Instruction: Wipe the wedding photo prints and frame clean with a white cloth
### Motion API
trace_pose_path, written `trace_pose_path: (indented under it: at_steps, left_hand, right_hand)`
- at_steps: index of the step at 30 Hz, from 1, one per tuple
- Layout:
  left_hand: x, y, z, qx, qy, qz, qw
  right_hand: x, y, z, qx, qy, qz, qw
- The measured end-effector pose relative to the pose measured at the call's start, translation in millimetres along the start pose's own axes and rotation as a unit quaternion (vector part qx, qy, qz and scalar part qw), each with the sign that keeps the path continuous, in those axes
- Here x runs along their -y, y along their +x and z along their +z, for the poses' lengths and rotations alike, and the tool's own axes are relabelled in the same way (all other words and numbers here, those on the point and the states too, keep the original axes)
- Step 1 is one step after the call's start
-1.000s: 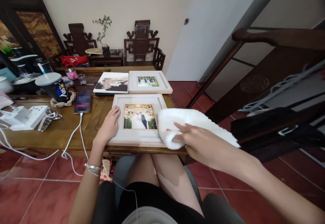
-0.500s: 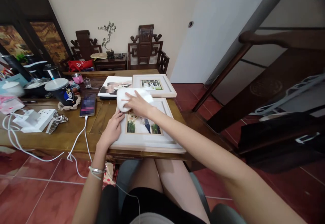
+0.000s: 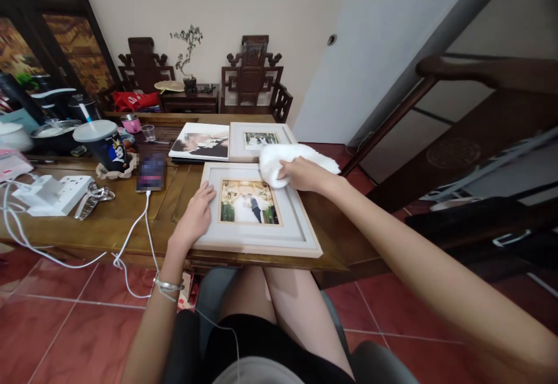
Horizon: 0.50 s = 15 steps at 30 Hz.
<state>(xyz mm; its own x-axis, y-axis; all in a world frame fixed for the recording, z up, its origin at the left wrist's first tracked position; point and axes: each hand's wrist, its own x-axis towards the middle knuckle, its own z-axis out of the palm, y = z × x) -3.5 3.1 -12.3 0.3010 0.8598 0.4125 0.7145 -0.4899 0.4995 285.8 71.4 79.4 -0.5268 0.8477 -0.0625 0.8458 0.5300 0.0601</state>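
Now the right hand [image 3: 303, 175], arm outstretched, is clutching a white cloth [image 3: 279, 160] lying crosswise on the far right corner of the picture frame [image 3: 250, 239]; the left hand [image 3: 196, 215] is resting open on its left edge.

I see a home's living room from here: carved wooden chairs [image 3: 251, 76] flank a potted plant [image 3: 188, 53] by the wall; a stair banister [image 3: 479, 73] stands at right; red floor tiles [image 3: 65, 326] lie underfoot; a framed photograph [image 3: 257, 240] and a power strip [image 3: 65, 192] sit on the wooden table [image 3: 108, 230].
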Motion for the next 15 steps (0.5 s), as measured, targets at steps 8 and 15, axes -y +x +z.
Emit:
trace_pose_path:
  at_steps: [8,15]
  left_hand:
    - [-4.3,0.5,-0.3,0.003,0.007,-0.009,1.000]
    - [-2.8,-0.3,-4.0,-0.002,0.004,0.001,1.000]
  right_hand:
    - [34.2,-74.7,-7.6,0.054,0.019,-0.034,0.998]
    - [50.1,-143.0,-10.1,0.082,0.097,-0.060,0.990]
